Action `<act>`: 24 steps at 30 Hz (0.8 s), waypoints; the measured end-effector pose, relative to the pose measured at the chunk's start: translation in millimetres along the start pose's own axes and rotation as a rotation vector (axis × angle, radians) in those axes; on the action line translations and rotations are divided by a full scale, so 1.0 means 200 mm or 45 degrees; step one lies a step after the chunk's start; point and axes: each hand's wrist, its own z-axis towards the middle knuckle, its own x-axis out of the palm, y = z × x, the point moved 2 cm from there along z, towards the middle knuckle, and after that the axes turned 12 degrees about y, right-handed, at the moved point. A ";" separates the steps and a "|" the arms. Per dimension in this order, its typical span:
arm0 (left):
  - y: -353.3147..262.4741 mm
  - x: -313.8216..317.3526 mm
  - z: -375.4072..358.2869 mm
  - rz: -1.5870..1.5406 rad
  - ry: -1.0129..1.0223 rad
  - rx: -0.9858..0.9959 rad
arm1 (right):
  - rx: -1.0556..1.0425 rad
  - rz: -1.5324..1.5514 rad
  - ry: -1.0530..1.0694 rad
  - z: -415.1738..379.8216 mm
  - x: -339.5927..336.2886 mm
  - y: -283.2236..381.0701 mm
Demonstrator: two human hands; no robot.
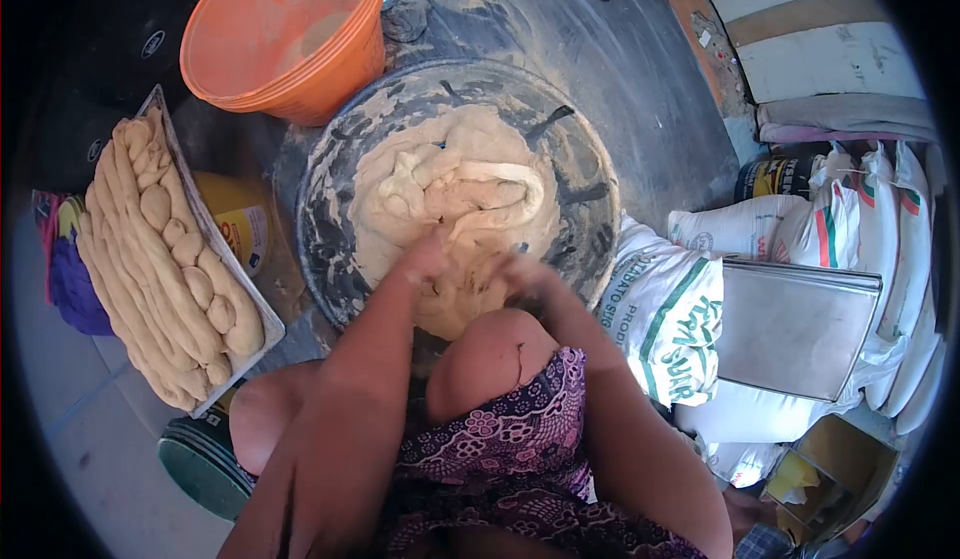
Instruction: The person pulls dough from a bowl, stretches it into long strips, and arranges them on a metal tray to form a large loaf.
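A large mass of pale dough (455, 174) lies in a wide dark basin (608, 174) in front of me, folded and ridged in its middle. Dried smears and flour streak the basin's inner wall. My left hand (428, 256) presses into the near part of the dough, closed and compact, its fingertips partly sunk in. Just to its right, my right hand (525, 277) is at the dough's near side; motion blurs its fingers. Between my hands the dough surface looks rough and torn.
Stacked orange tubs (285, 39) stand behind the basin on the left. A tray (262, 344) of dough strips and lumps rests at left, beside a yellow container (232, 221). White sacks (665, 309) and a metal sheet pan (800, 327) are at right. A green bucket (205, 469) stands lower left.
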 end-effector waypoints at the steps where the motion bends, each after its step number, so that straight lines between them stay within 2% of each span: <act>1: -0.01 0.04 -0.01 0.255 -0.024 0.151 | 0.147 1.083 -0.614 -0.06 -0.10 0.06; 2: -0.03 0.07 -0.02 0.507 -0.047 0.304 | 0.222 0.796 -0.723 -0.11 -0.21 0.07; 3: -0.05 0.07 -0.03 0.502 -0.042 0.302 | 0.298 0.503 -0.820 -0.16 -0.32 0.05; 5: -0.11 0.04 -0.03 0.219 0.527 -0.081 | 0.093 0.177 -0.422 -0.17 -0.46 -0.06; 6: -0.18 -0.01 -0.05 0.209 0.530 -0.084 | 0.101 0.178 -0.414 -0.15 -0.52 -0.06; 8: -0.30 -0.08 -0.08 0.080 0.800 -0.351 | 0.213 0.628 -1.270 -0.17 -0.69 -0.03; 9: -0.30 -0.08 -0.07 0.079 0.793 -0.352 | 0.208 0.625 -1.267 -0.16 -0.74 0.05; 11: -0.28 -0.07 -0.06 0.082 0.703 -0.267 | 0.248 0.297 -0.551 -0.07 -0.78 0.25; 12: -0.25 -0.05 -0.07 0.079 0.701 -0.275 | 0.245 0.300 -0.543 0.02 -0.81 0.21; 14: -0.18 -0.02 -0.05 0.005 0.566 -0.217 | 0.024 0.185 -1.249 0.18 -0.84 0.15; 16: -0.08 0.03 -0.01 -0.072 0.491 -0.179 | -0.115 -0.752 -1.337 0.36 -0.71 0.17; 18: -0.06 0.03 0.00 -0.153 0.414 -0.138 | 0.188 -1.358 -1.275 0.38 -0.46 0.39; 19: -0.07 0.01 0.00 -0.237 0.303 -0.219 | 0.188 -1.361 -1.275 0.34 -0.42 0.42; 20: -0.08 -0.02 0.00 -0.320 0.188 -0.296 | 0.359 -0.900 -0.976 0.33 -0.41 0.41; 21: -0.09 -0.03 0.00 -0.320 0.184 -0.292 | 0.506 -0.440 -0.665 0.32 -0.39 0.40; 24: -0.11 -0.08 0.01 -0.531 0.052 -0.245 | 0.444 -0.266 -0.631 0.19 -0.39 0.38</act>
